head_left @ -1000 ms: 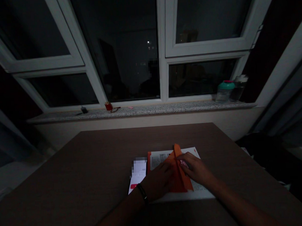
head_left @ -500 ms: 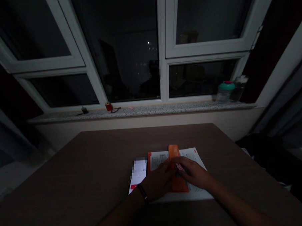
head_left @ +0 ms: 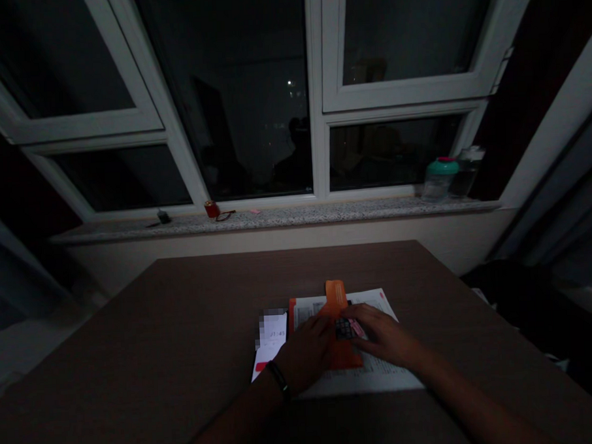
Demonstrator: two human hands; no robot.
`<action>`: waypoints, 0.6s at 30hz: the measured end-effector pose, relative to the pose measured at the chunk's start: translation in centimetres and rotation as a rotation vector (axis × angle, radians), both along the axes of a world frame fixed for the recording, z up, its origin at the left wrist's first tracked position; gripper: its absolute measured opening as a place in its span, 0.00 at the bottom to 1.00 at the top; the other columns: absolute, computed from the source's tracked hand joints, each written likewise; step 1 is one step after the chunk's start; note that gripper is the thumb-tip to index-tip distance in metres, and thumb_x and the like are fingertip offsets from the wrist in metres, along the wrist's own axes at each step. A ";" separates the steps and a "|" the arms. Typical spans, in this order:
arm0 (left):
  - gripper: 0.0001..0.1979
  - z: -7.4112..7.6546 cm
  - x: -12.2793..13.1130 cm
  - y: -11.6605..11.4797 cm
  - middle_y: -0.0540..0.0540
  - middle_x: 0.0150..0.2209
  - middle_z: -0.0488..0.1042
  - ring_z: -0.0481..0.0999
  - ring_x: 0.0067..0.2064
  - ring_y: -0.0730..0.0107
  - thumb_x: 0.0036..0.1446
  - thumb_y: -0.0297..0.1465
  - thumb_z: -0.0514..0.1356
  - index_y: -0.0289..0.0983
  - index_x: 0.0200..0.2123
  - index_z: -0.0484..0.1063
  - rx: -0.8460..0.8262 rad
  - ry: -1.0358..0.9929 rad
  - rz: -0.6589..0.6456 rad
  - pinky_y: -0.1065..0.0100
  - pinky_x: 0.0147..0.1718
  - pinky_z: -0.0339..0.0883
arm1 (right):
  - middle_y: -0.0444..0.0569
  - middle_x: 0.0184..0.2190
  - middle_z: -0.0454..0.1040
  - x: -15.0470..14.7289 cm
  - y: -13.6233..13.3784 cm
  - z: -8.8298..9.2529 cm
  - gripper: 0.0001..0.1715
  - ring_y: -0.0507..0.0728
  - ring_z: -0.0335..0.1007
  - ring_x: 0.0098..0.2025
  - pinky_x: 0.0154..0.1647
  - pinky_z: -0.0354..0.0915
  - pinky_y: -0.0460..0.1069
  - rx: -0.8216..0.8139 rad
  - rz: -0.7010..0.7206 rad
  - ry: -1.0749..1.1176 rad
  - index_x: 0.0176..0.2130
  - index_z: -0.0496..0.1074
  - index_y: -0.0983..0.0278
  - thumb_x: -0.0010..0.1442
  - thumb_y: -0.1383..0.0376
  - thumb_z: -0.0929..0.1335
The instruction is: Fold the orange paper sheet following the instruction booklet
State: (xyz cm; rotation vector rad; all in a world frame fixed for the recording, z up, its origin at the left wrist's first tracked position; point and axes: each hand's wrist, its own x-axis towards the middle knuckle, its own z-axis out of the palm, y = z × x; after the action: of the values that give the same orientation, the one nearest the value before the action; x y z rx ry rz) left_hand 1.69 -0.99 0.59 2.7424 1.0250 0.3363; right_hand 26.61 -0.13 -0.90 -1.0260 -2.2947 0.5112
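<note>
An orange paper strip (head_left: 336, 292) lies lengthwise over an open printed booklet (head_left: 381, 378) on the table. My left hand (head_left: 304, 356), with a dark band at the wrist, is closed over the strip's left side; its fingertips are partly lost in shadow. My right hand (head_left: 382, 333) curls in from the right, with a small pink item (head_left: 357, 326) under its fingers. Between the hands a dark piece with a grid pattern (head_left: 344, 328) shows on top of the strip. Too dim to tell what the pink and dark pieces are. A lit phone (head_left: 272, 344) rests left of the booklet.
The brown table (head_left: 182, 318) reaches to a wall below the window. On the speckled sill (head_left: 286, 216) stand a small red jar (head_left: 212, 209), a little dark bottle (head_left: 163, 216) and a teal-lidded container (head_left: 440, 180) beside a clear bottle (head_left: 467, 172). Dark curtains hang at both sides.
The orange strip has slid slightly left and away from me. My hands have drawn a little apart, and more of the dark gridded piece shows between them.
</note>
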 end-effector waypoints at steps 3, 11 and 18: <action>0.24 0.0 -0.1 0.0 0.40 0.64 0.61 0.60 0.65 0.53 0.62 0.27 0.59 0.39 0.61 0.61 -0.025 -0.010 0.004 0.51 0.63 0.56 | 0.54 0.57 0.71 0.0 0.0 -0.2 0.31 0.62 0.66 0.59 0.62 0.62 0.58 -0.032 -0.005 -0.001 0.59 0.66 0.60 0.56 0.69 0.71; 0.26 0.1 0.1 0.0 0.39 0.63 0.63 0.60 0.65 0.50 0.60 0.28 0.62 0.39 0.61 0.61 -0.063 -0.020 0.018 0.49 0.62 0.58 | 0.54 0.60 0.69 0.2 0.1 -0.6 0.33 0.63 0.64 0.62 0.64 0.60 0.59 -0.078 0.004 -0.015 0.60 0.65 0.59 0.57 0.68 0.71; 0.27 0.2 0.1 0.0 0.39 0.62 0.63 0.62 0.63 0.51 0.61 0.28 0.62 0.39 0.62 0.60 -0.034 0.021 0.018 0.50 0.61 0.59 | 0.54 0.62 0.67 0.2 -0.1 -0.3 0.34 0.62 0.62 0.64 0.66 0.58 0.58 -0.103 0.015 -0.038 0.62 0.64 0.59 0.58 0.66 0.71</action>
State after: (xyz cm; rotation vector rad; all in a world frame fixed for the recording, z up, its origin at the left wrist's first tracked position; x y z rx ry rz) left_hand 1.79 -1.03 0.74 2.7134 1.0517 0.2911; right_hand 26.86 -0.23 -1.25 -1.0769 -2.3317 0.6263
